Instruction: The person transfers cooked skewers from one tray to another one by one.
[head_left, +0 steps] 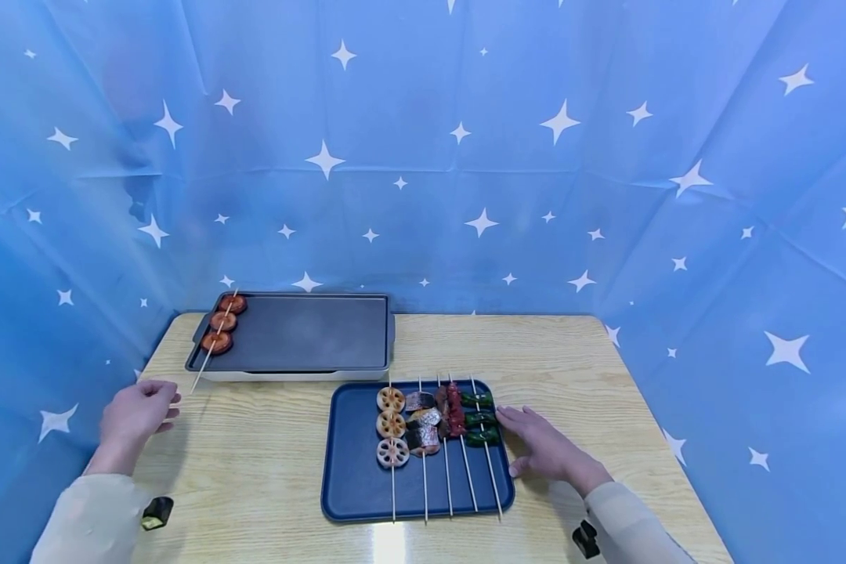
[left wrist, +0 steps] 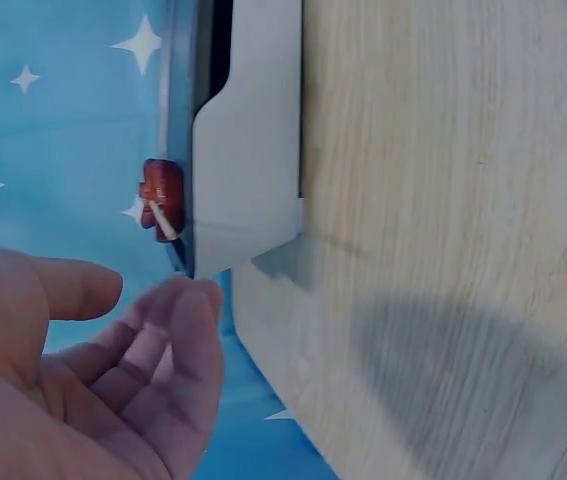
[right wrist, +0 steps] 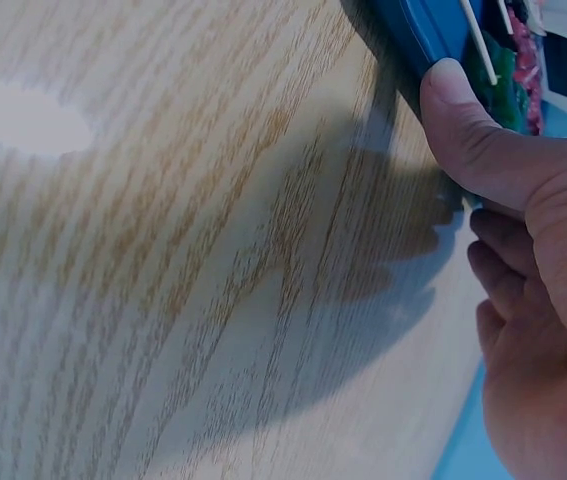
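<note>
A skewer of round red-brown slices (head_left: 216,342) lies along the left end of a dark griddle (head_left: 317,329), its bare stick jutting past the front edge. Just beside that stick end is my left hand (head_left: 139,411); in the left wrist view its thumb stands apart from loosely bent fingers (left wrist: 195,345), nothing between them. A blue tray (head_left: 356,486) bears several skewers: lotus root slices (head_left: 391,424), fish pieces (head_left: 423,423), dark and red meat (head_left: 455,411), and green peppers (head_left: 481,419). My right hand (head_left: 546,446) rests against the tray's right side, thumb (right wrist: 453,85) at its rim.
Everything stands on a light wood-grain table (head_left: 254,470). A blue curtain with white stars (head_left: 423,157) hangs behind and at both sides. The griddle sits on a pale base (left wrist: 253,130), back left of the tray.
</note>
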Demonstrator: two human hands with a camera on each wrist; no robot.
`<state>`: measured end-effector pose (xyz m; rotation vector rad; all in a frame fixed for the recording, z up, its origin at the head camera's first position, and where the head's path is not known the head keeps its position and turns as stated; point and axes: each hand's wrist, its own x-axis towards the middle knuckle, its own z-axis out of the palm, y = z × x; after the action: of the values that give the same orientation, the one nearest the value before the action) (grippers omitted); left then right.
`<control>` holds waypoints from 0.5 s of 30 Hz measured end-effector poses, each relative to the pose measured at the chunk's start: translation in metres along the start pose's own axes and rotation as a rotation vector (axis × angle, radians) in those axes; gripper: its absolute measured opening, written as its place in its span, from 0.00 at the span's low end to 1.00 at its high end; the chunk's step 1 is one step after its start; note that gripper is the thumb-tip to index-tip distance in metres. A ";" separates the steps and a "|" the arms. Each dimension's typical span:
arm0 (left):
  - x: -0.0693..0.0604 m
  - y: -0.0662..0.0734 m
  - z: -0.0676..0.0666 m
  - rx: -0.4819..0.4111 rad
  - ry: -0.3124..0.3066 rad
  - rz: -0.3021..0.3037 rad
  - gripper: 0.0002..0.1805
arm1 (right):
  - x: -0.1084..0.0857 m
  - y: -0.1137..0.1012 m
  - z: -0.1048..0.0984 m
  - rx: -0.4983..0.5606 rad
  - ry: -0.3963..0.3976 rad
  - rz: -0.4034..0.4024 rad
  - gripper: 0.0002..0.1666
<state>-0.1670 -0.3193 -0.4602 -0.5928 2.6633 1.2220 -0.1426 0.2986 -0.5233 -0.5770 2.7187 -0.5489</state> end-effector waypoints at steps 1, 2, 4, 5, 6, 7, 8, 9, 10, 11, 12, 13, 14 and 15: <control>0.002 0.000 0.001 0.002 -0.014 -0.012 0.35 | 0.000 0.000 0.000 0.001 0.000 0.000 0.57; 0.003 0.000 0.002 -0.002 -0.035 -0.021 0.36 | 0.000 0.000 0.000 0.001 0.000 -0.001 0.57; 0.007 -0.001 0.004 -0.027 -0.081 -0.021 0.38 | 0.000 0.000 0.000 -0.004 -0.001 -0.002 0.57; 0.008 -0.001 0.005 -0.042 -0.106 -0.021 0.38 | 0.000 0.000 0.000 -0.005 -0.002 -0.001 0.57; 0.010 -0.001 0.007 -0.062 -0.128 -0.018 0.38 | 0.000 0.000 0.001 -0.006 -0.002 0.000 0.57; 0.011 -0.001 0.008 -0.080 -0.147 -0.015 0.38 | 0.000 0.000 0.001 -0.007 -0.003 0.001 0.57; 0.012 -0.001 0.010 -0.100 -0.162 -0.012 0.37 | 0.000 0.001 0.001 -0.008 -0.002 0.003 0.57; 0.013 -0.001 0.011 -0.115 -0.174 -0.008 0.36 | 0.000 0.001 0.001 -0.011 -0.001 0.003 0.57; 0.013 -0.001 0.012 -0.126 -0.185 -0.004 0.35 | 0.000 0.001 0.001 -0.011 0.000 0.003 0.57; 0.014 -0.001 0.014 -0.133 -0.193 -0.004 0.34 | 0.000 0.001 0.001 -0.010 0.000 0.002 0.57; 0.014 0.000 0.015 -0.142 -0.199 -0.002 0.33 | 0.000 0.001 0.002 -0.011 0.000 0.001 0.57; 0.014 0.000 0.015 -0.147 -0.203 -0.002 0.32 | 0.000 0.002 0.002 -0.010 0.000 0.000 0.57; 0.014 0.001 0.016 -0.154 -0.206 -0.002 0.32 | 0.000 0.002 0.002 -0.011 0.000 0.000 0.57; 0.014 0.001 0.017 -0.160 -0.205 -0.005 0.32 | 0.000 0.002 0.002 -0.011 0.000 -0.003 0.57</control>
<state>-0.1811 -0.3101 -0.4749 -0.4663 2.4120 1.4206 -0.1425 0.2998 -0.5253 -0.5833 2.7234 -0.5353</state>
